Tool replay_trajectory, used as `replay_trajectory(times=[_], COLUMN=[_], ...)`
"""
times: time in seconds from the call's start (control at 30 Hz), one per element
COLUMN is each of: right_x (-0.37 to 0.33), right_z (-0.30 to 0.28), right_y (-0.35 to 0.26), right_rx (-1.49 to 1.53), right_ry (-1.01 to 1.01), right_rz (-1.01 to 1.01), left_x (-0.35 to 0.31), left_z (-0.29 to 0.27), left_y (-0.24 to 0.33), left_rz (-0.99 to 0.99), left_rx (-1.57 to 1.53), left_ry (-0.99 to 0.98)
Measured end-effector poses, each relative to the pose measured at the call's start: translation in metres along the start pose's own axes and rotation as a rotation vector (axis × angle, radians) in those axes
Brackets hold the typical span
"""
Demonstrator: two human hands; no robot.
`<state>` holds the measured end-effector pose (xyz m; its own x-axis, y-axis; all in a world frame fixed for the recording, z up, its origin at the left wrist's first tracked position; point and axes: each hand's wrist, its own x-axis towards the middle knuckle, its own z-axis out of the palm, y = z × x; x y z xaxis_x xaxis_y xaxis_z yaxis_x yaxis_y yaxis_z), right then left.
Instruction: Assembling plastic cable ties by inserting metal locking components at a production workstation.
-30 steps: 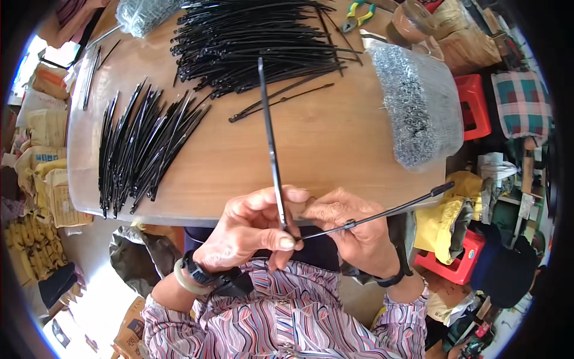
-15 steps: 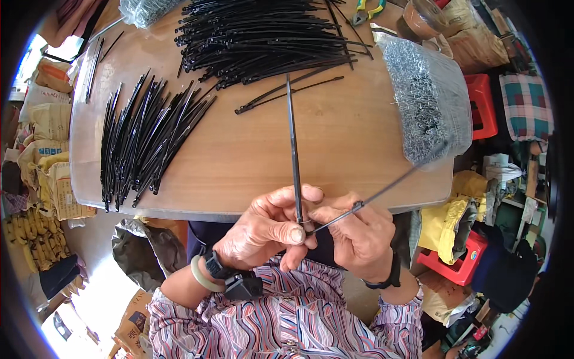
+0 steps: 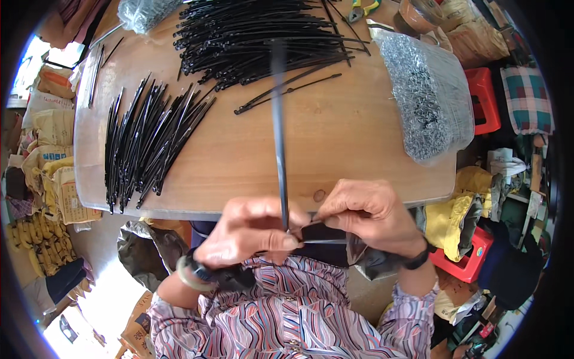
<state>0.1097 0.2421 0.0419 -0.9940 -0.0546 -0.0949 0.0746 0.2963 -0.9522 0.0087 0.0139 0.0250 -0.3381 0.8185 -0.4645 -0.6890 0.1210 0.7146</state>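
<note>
In front of my body, just past the table's near edge, my left hand (image 3: 248, 233) is closed on the lower end of a long thin black strip (image 3: 280, 137). The strip stands up over the table, its far end blurred. To its right, my right hand (image 3: 376, 215) pinches a thin dark piece that spans the gap between my hands. A blurred grey strip (image 3: 326, 242) lies level below that gap; I cannot tell what holds it. A large pile of black strips (image 3: 257, 42) lies at the back, a smaller bundle (image 3: 155, 137) at the left, and two loose strips (image 3: 287, 93) between.
On the table (image 3: 359, 140), a clear bag of small metal pieces (image 3: 418, 96) lies right and another bag (image 3: 143, 12) back left. Pliers (image 3: 363, 11) and a tape roll (image 3: 421, 15) sit at the back. A red stool (image 3: 463, 257) stands right; a dark open sack (image 3: 146, 248) is below left.
My right hand has moved right and slightly up, away from my left. The slanting strip by it no longer points up right. My left hand and its strip have shifted slightly left.
</note>
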Motion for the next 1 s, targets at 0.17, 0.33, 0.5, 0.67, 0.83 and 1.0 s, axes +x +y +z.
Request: replay_trajectory(times=[0.17,0.33,0.5,0.67,0.83,1.0], right_x=[0.002,0.003,-0.004,-0.013,-0.007,0.011], right_z=[-0.007,0.012,0.021,0.029,0.024,0.025], right_y=[-0.017,0.009,0.006,0.004,-0.006,-0.002], right_rx=[-0.416,-0.62,-0.824,-0.836,-0.94,-0.958], right_ry=[0.04,0.313,0.374,0.383,0.345,0.173], right_rz=[-0.065,-0.174,-0.293,-0.195,-0.224,-0.114], left_x=[-0.014,-0.004,0.017,0.03,0.025,0.02], left_z=[-0.001,-0.005,0.009,0.014,0.019,0.014], left_y=[0.017,-0.01,0.012,0.004,0.003,-0.002], left_rz=[0.505,0.748,0.669,0.553,0.675,0.712], left_rx=[0.979,1.133,1.122,0.82,0.988,1.232], left_ry=[0.09,0.314,0.236,0.12,0.113,0.111])
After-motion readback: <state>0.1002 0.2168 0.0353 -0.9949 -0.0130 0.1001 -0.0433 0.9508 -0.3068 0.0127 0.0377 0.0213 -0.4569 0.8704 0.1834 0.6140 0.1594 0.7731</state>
